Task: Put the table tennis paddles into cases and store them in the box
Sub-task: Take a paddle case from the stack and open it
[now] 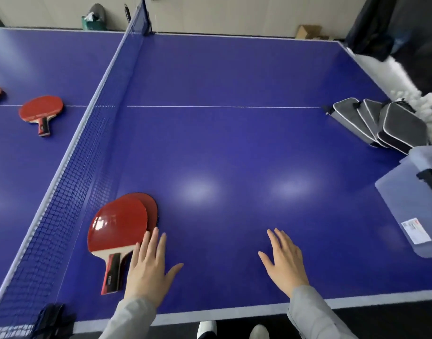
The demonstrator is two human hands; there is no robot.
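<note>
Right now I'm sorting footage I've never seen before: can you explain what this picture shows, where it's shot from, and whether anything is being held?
This is one wide view from a camera worn on a person's head, looking down at their own hands over a blue table tennis table. The left hand, fingers straight, touches the edge of two stacked red paddles beside the net. The right hand is open and holds nothing. Beyond the net lies another paddle. Far right are grey cases and a clear plastic box.
</note>
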